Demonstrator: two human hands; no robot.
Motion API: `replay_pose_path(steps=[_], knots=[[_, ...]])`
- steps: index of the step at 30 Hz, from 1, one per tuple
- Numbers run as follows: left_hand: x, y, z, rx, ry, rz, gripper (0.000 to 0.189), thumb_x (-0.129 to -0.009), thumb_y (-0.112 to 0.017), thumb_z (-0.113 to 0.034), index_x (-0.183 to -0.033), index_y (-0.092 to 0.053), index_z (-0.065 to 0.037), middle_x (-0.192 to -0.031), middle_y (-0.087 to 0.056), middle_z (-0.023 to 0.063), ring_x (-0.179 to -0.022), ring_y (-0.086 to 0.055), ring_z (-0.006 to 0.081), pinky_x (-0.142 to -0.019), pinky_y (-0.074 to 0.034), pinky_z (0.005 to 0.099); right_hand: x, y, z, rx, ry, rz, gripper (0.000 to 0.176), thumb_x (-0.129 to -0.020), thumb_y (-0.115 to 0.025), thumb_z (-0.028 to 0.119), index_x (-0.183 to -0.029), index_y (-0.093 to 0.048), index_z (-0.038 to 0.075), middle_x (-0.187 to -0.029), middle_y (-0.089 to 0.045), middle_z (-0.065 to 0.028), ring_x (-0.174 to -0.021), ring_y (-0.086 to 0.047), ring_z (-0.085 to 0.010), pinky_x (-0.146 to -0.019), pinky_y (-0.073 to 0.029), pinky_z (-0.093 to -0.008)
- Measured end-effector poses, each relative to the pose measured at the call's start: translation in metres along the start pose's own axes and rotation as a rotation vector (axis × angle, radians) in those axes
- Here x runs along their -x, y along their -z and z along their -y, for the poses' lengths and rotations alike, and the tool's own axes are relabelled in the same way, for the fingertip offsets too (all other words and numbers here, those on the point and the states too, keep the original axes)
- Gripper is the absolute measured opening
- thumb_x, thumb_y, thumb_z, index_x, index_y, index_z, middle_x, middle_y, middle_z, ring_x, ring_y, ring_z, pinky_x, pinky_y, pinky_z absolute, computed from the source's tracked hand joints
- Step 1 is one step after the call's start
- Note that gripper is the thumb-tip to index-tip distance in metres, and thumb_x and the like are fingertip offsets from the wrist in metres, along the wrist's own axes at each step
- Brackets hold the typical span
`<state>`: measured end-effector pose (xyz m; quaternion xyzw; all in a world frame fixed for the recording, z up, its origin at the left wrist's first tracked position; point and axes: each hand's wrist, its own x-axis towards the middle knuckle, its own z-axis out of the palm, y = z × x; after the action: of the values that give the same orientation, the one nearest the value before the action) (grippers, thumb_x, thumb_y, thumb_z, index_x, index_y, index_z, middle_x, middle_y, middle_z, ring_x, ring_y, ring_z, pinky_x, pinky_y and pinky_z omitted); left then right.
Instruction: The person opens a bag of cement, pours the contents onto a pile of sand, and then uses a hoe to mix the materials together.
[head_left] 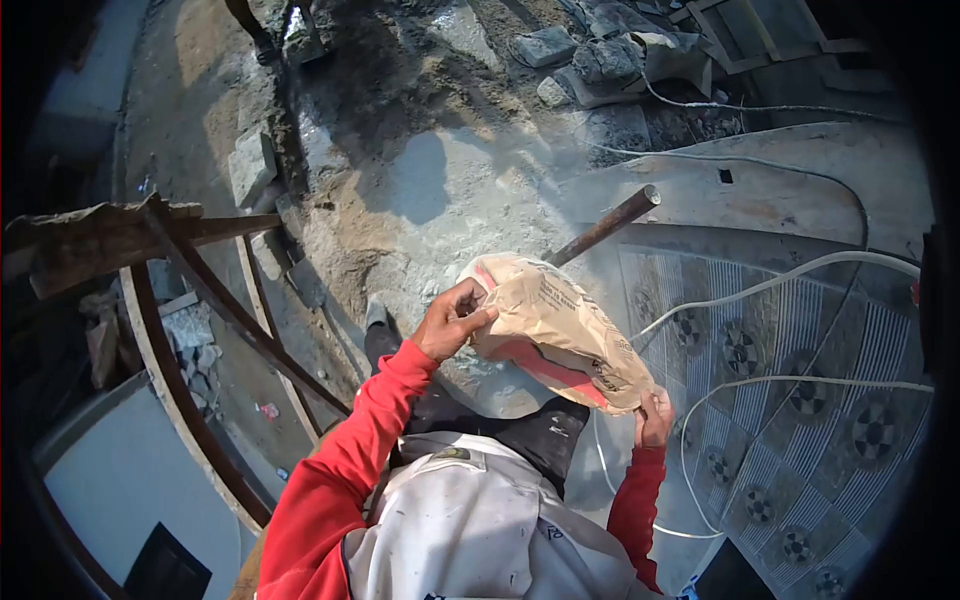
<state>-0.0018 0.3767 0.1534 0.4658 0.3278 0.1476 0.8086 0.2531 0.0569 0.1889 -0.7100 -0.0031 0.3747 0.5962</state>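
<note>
A crumpled brown paper sack (560, 325) with red patches and dark print is stretched between my two hands in front of my waist. My left hand (452, 318) pinches its upper left corner, thumb on the near side. At the lower right corner, my right hand (653, 418) grips the paper with closed fingers. The sack looks slack and folded; whether anything is inside cannot be seen. Just behind it, a rusty metal pipe (610, 224) sticks up at a slant, its lower end hidden by the paper.
Pale powder (480, 190) covers the ground ahead. A wooden frame (200, 270) stands at left. Patterned tiles (800, 390) lie at right, crossed by a white hose (780, 280) and cables. Rubble and a sack (650, 65) are at the far right; another person's feet (300, 40) show at the top.
</note>
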Motion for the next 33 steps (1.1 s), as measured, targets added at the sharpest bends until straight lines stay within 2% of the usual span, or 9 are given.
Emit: replay_pose_path(steps=[6,8,10,14,19,21,24,26,33], knots=[[0.011,-0.018,-0.024,-0.198,-0.001,-0.121,0.013,-0.083,-0.062,-0.011,-0.082,-0.052,-0.003,-0.068,-0.05,-0.0024,-0.064,-0.045,0.0039,-0.057,-0.036,0.0209,-0.006,0.002,0.014,0.514,0.231,-0.245,0.02,-0.08,-0.067,0.01,-0.091,-0.055,-0.001,-0.073,-0.053,0.0009,-0.063,-0.047,-0.0059,-0.056,-0.038,-0.0202],[0.015,-0.028,-0.033,-0.001,0.011,-0.16,0.013,-0.084,-0.061,-0.013,-0.085,-0.054,-0.003,-0.066,-0.05,-0.002,-0.062,-0.044,0.0044,-0.057,-0.036,0.0219,-0.006,0.001,0.025,0.395,0.271,-0.206,0.021,-0.081,-0.065,0.011,-0.095,-0.056,-0.001,-0.078,-0.057,-0.0017,-0.069,-0.054,-0.0083,-0.061,-0.043,-0.021],[0.015,-0.027,-0.012,0.03,0.03,-0.115,0.014,-0.086,-0.06,-0.016,-0.082,-0.056,-0.002,-0.064,-0.051,-0.0018,-0.062,-0.045,0.0051,-0.057,-0.036,0.0227,0.005,-0.006,0.031,-0.211,0.056,0.001,0.023,-0.083,-0.063,0.011,-0.1,-0.056,-0.003,-0.085,-0.061,-0.0052,-0.076,-0.059,-0.0115,-0.068,-0.047,-0.0225],[0.009,-0.025,-0.004,-0.104,0.121,-0.102,0.022,-0.085,-0.06,-0.016,-0.07,-0.058,0.0,-0.063,-0.053,-0.0008,-0.061,-0.047,0.0068,-0.057,-0.038,0.0229,0.001,0.027,-0.007,0.162,-0.148,-0.014,0.02,-0.085,-0.058,0.007,-0.101,-0.058,-0.005,-0.089,-0.063,-0.0067,-0.078,-0.06,-0.0116,-0.068,-0.048,-0.0234],[-0.009,-0.02,-0.022,-0.34,0.023,-0.237,0.024,-0.085,-0.06,-0.018,-0.069,-0.059,0.0,-0.06,-0.053,-0.0001,-0.057,-0.047,0.0074,-0.052,-0.037,0.0235,-0.017,0.017,0.001,0.42,0.126,-0.09,0.014,-0.083,-0.059,0.007,-0.093,-0.061,-0.004,-0.078,-0.061,-0.003,-0.068,-0.055,-0.0067,-0.059,-0.045,-0.0221],[-0.035,-0.014,-0.017,-0.322,-0.017,-0.305,0.024,-0.087,-0.059,-0.02,-0.074,-0.061,0.0,-0.06,-0.051,-0.0022,-0.055,-0.045,0.0074,-0.051,-0.037,0.0231,-0.036,0.002,0.004,0.325,0.036,-0.145,0.025,-0.084,-0.057,0.006,-0.105,-0.056,-0.006,-0.09,-0.062,-0.0065,-0.079,-0.058,-0.0101,-0.071,-0.046,-0.0236],[-0.035,-0.021,-0.054,0.041,-0.067,-0.164,0.031,-0.089,-0.055,-0.02,-0.11,-0.054,0.002,-0.099,-0.06,0.0051,-0.086,-0.056,0.0109,-0.074,-0.044,0.0244,-0.018,-0.035,0.046,-0.313,0.25,0.038,0.04,-0.084,-0.054,0.006,-0.121,-0.045,-0.006,-0.112,-0.056,-0.0117,-0.1,-0.055,-0.0149,-0.086,-0.042,-0.0266],[-0.033,-0.012,-0.052,0.024,-0.052,-0.054,0.034,-0.09,-0.053,-0.016,-0.117,-0.049,0.004,-0.113,-0.056,0.0081,-0.1,-0.054,0.0136,-0.085,-0.041,0.0261,-0.017,-0.025,0.031,-0.431,0.164,0.187,0.048,-0.083,-0.053,0.005,-0.128,-0.039,-0.004,-0.123,-0.05,-0.0127,-0.112,-0.049,-0.0173,-0.093,-0.038,-0.0287],[-0.045,0.018,-0.014,-0.182,-0.063,-0.197,0.015,-0.083,-0.062,-0.005,-0.095,-0.059,0.003,-0.082,-0.062,0.0033,-0.071,-0.056,0.0091,-0.067,-0.046,0.0224,-0.033,-0.009,-0.017,0.081,0.055,-0.039,0.014,-0.079,-0.058,0.003,-0.093,-0.056,-0.001,-0.085,-0.061,-0.0066,-0.073,-0.058,-0.0107,-0.068,-0.048,-0.025]])
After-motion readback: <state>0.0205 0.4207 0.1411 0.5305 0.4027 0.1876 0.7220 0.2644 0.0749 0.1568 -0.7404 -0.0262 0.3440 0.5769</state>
